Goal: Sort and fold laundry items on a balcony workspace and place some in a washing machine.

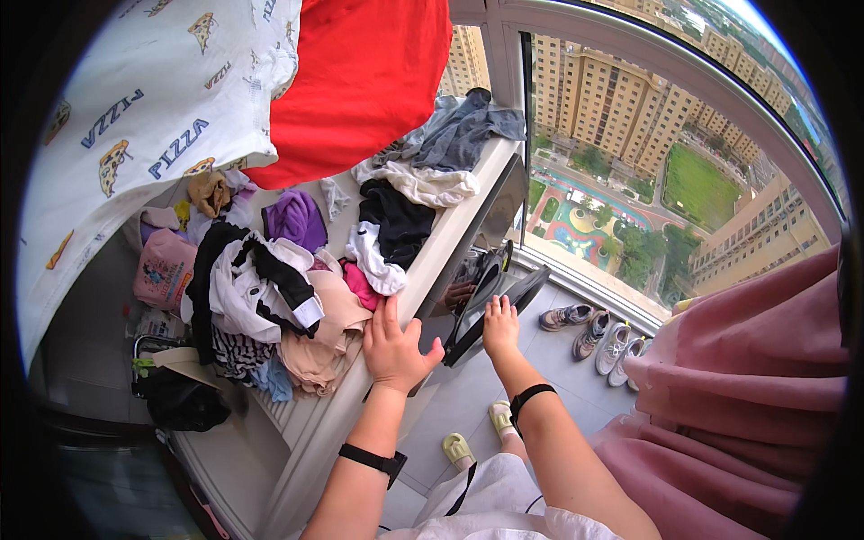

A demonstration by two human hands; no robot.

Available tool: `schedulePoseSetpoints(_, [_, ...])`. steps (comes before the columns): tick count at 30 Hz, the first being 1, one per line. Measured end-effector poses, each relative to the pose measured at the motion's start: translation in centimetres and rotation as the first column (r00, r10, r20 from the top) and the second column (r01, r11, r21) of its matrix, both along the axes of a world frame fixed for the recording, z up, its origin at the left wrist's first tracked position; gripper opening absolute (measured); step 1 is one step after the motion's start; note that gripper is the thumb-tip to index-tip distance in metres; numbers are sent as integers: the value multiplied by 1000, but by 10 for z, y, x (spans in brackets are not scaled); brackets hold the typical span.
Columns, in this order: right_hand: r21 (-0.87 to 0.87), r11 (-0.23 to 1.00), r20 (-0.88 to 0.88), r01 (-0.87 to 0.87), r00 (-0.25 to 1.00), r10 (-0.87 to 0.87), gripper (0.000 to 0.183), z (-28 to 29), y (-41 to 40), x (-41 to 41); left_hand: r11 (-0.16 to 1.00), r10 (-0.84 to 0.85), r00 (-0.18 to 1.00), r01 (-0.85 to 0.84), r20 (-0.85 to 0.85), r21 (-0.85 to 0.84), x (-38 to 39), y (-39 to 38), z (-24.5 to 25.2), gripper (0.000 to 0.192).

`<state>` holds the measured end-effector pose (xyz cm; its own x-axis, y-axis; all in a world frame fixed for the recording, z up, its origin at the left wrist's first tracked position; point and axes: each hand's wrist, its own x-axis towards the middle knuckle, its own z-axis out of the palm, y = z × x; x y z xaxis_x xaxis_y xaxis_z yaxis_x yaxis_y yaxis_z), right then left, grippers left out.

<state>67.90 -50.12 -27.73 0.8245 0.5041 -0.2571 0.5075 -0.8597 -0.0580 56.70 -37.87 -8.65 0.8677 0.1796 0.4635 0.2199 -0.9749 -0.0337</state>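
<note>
My left hand (398, 351) lies on the pale front ledge of the counter (432, 260), fingers apart and holding nothing. Its fingertips are beside a beige bra (337, 297) and a white sock (378, 263). My right hand (501, 325) is at the rim of a dark round door (525, 297), which stands open on a front-loading washing machine (503, 202) under the counter. The right thumb is hidden, so I cannot tell whether the hand grips the door or only touches it. A heap of clothes, including a white and black garment (253, 290), lies left of my left hand.
A white pizza-print cloth (155, 101) and a red cloth (358, 81) hang over the counter. Grey clothes (452, 135) lie at its far end. Several shoes (611, 347) line the floor by the window. A pink curtain (742, 378) hangs at right.
</note>
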Motion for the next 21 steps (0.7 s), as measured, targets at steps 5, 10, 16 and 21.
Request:
schedulePoseSetpoints(5, [-13,993,-27,119,992,-119,41,0,-44,-45,997,-20,1000,19,-7,-69,-14,6,-1,33])
schedulePoseSetpoints(10, [-85,966,-111,246,961,-255,42,3,-69,-111,988,-60,997,52,-51,-147,-22,3,14,33])
schedulePoseSetpoints(16, [-73,939,-188,336,920,-344,38,18,-72,-166,877,-165,978,205,128,-435,-60,13,32,34])
schedulePoseSetpoints(21, [-32,929,-164,370,914,-370,29,16,-77,-193,853,-133,981,185,140,-488,-116,18,29,40])
